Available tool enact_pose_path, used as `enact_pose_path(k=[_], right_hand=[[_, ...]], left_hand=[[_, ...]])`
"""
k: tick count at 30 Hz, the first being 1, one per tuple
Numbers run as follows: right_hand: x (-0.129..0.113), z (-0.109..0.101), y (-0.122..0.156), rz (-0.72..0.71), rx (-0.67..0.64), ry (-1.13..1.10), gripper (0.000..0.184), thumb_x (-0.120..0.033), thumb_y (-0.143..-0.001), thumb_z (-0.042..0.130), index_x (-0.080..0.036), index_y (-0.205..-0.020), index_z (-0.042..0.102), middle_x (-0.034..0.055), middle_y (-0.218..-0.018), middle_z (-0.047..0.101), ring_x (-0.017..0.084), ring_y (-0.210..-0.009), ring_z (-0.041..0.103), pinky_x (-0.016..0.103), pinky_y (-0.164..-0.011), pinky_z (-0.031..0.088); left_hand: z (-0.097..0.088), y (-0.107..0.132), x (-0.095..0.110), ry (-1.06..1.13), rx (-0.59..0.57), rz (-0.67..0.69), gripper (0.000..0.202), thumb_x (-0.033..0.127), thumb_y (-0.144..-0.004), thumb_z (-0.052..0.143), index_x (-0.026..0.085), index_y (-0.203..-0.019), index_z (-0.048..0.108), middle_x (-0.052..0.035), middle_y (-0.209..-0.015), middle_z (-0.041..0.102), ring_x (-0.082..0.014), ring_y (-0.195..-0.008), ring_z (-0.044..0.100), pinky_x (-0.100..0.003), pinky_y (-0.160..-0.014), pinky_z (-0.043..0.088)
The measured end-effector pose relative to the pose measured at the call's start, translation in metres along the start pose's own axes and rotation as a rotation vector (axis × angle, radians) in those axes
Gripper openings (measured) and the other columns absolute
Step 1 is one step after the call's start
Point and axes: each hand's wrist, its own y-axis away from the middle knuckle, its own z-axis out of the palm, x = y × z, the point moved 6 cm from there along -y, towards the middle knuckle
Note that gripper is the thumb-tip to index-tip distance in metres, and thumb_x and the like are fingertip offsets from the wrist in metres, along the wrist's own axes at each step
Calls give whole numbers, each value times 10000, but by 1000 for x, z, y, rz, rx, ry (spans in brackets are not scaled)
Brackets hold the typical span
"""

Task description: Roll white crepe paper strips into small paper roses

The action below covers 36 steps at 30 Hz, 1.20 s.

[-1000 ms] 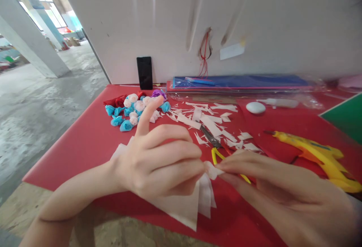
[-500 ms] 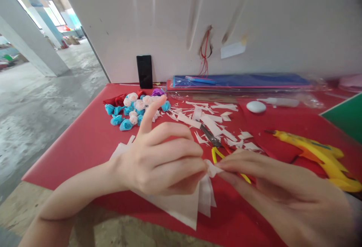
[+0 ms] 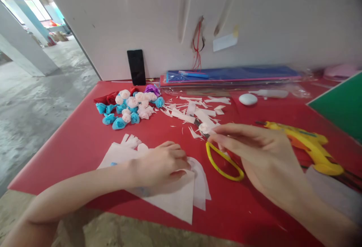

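Note:
My left hand (image 3: pixel 161 162) rests on a stack of white paper sheets (image 3: pixel 175 196) near the front edge of the red table (image 3: pixel 85 145), its fingers curled down onto the paper. Raised above the table, my right hand (image 3: pixel 254 149) pinches a small rolled white paper piece (image 3: pixel 204 128) between thumb and fingertips. Yellow-handled scissors (image 3: pixel 223 160) lie on the table just under and left of my right hand.
A pile of small blue, white, red and purple paper roses (image 3: pixel 128 107) sits at the back left. White paper scraps (image 3: pixel 195 111) litter the middle. A yellow glue gun (image 3: pixel 305 143) lies at right, with a green sheet (image 3: pixel 342 107), a black phone (image 3: pixel 136 67) and packaged coloured sheets (image 3: pixel 232 75) by the wall.
My hands have parted. The left hand dropped onto the paper stack and folded its raised finger; the right hand lifted away with the small white piece, uncovering the scissors.

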Motion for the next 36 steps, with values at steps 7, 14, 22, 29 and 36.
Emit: enact_pose_path(k=[7, 14, 22, 29, 36], right_hand=[[2, 2, 1, 43, -8, -23, 135, -275, -619, 728, -283, -751, 701, -15, -636, 681, 171, -636, 655, 191, -398, 442], [2, 3, -2, 31, -7, -13, 129, -289, -615, 734, -293, -740, 701, -20, -666, 686, 148, -619, 640, 169, -367, 398], [3, 2, 0, 45, -10, -17, 126, -303, -617, 739, -320, -735, 697, -37, -652, 677, 121, -634, 622, 134, -350, 348], [4, 3, -1, 59, 0, -40, 130, -310, -606, 747, -317, -726, 699, -41, -632, 671, 92, -579, 596, 124, -351, 342], [8, 2, -1, 66, 6, -84, 125, -265, -617, 744, -286, -730, 696, -29, -625, 660, 118, -609, 612, 144, -369, 379]], left_hand=[[16, -10, -8, 81, -88, -19, 130, 184, -821, 482, 200, -848, 609, -6, -852, 605, -144, -798, 525, -284, -787, 371], [18, -13, -9, 123, -86, -38, 141, 163, -808, 492, 180, -718, 598, 5, -852, 604, -139, -812, 516, -282, -797, 344], [17, -11, -8, 147, -77, -23, 139, 147, -813, 476, 183, -737, 586, 16, -810, 617, -133, -793, 517, -292, -799, 320], [15, -12, -7, 169, -63, -30, 139, 152, -794, 502, 178, -702, 603, 8, -807, 623, -133, -803, 523, -298, -828, 330], [12, -8, -1, 213, 27, -9, 164, 157, -803, 471, 134, -691, 589, -45, -778, 603, -157, -809, 540, -366, -934, 328]])
